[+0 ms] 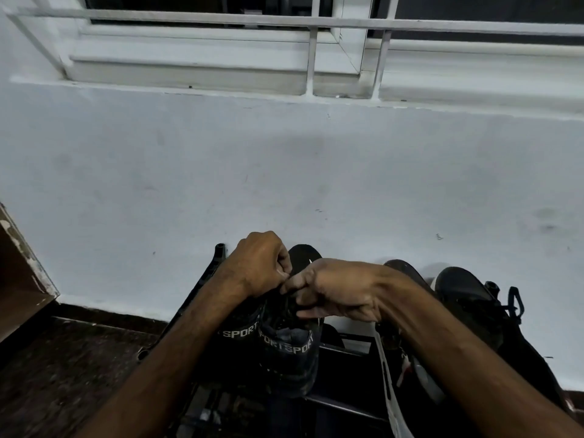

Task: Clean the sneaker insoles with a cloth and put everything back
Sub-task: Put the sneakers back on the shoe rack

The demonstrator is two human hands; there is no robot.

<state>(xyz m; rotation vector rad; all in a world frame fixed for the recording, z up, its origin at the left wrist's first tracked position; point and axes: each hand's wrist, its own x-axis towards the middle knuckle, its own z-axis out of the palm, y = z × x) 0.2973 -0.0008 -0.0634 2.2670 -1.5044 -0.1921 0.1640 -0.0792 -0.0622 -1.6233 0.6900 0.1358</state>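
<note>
The black sneaker (284,343) marked SPORT sits at 6 o'clock on the black shoe rack (218,250). Its long axis runs 6 to 12, toe toward the pale wall (284,169) and heel toward you. Your left hand (259,263) and right hand (341,294) meet over its lacing, each grip clenched and pinching there, and your fingers hide the laces themselves. At 3 o'clock, just beside it, a dark shoe with white trim (399,266) and a black lace-up shoe (467,301) point the same way. A brown cabinet (19,279) stands at 9 o'clock.

Dim, bluish light, dark shoes lose detail in shadow, wide-angle bending at edges, slight softness throughout.
</note>
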